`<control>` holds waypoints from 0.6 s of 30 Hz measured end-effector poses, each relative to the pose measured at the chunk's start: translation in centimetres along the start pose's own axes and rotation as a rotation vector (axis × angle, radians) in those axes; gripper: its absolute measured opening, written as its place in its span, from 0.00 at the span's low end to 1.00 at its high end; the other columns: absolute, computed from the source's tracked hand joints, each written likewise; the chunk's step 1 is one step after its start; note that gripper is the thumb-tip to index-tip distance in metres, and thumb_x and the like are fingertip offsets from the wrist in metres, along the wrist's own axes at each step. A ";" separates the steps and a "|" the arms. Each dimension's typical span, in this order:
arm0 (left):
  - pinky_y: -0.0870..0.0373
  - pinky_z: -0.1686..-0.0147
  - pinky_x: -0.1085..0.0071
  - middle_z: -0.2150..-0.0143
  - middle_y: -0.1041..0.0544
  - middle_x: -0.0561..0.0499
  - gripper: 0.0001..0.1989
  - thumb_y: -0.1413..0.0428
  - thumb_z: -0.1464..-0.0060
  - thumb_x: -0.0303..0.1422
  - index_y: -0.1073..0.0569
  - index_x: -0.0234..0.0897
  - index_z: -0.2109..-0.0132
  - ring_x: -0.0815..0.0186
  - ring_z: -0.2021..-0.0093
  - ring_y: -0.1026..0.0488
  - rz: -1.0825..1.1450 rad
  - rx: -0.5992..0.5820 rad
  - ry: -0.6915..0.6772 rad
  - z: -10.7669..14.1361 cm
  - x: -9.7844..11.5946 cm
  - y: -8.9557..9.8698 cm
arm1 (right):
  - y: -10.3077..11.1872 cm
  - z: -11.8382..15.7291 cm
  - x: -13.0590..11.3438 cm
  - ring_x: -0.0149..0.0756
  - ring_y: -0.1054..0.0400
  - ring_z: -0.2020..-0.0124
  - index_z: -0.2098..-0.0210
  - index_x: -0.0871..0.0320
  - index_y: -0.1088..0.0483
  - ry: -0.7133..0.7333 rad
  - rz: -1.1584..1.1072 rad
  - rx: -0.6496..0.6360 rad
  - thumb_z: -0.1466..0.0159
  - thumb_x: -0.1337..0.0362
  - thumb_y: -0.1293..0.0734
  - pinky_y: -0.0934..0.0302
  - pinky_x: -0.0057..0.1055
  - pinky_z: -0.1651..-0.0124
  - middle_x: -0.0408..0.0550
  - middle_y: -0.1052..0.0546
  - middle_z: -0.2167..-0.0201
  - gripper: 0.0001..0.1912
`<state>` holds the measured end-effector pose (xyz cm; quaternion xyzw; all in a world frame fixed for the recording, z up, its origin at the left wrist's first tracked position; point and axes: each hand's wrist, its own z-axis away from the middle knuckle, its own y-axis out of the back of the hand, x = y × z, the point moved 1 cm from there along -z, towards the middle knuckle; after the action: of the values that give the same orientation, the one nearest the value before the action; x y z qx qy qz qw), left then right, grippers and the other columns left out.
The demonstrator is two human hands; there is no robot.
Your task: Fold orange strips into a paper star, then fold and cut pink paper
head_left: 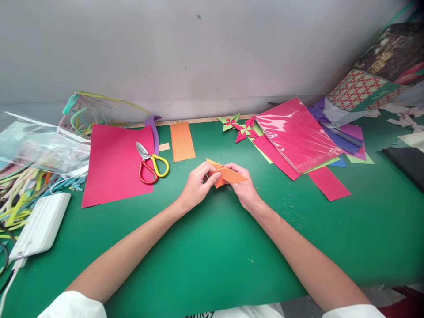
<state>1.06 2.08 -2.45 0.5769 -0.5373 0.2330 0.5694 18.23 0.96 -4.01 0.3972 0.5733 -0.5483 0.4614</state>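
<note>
Between my two hands, above the green table, is a piece of folded orange paper [234, 175] with pointed ends. My left hand [200, 182] pinches its left part between thumb and fingers. From the right, my right hand [243, 187] grips the same paper, its fingers partly hidden behind it. Beyond my left hand lies a flat orange paper strip [183, 142]. Scissors [149, 161] with one red and one yellow handle rest on a large red sheet [112, 165] to the left. Two folded paper stars, one green and red [229, 122], one red and light green [245, 129], lie at the back.
Plastic-wrapped red paper [298, 134] lies on other coloured sheets at the right, near a red strip [329, 183]. At the left are a white power bank [41, 225], a clear plastic bag [43, 143] and tangled coloured strips. A patterned bag [361, 90] stands against the wall.
</note>
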 end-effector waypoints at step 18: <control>0.35 0.65 0.69 0.64 0.25 0.52 0.06 0.42 0.35 0.36 0.27 0.38 0.58 0.66 0.64 0.30 -0.197 0.023 -0.030 -0.3 0.9 0.8 | -0.2 -0.2 0.3 0.38 0.27 0.61 0.58 0.53 0.20 0.008 0.040 -0.131 0.39 0.57 0.25 0.30 0.34 0.58 0.46 0.20 0.61 0.11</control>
<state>0.70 2.26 -1.26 0.6370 -0.4835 0.1733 0.5748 17.91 1.14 -4.25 0.3796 0.6017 -0.4987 0.4952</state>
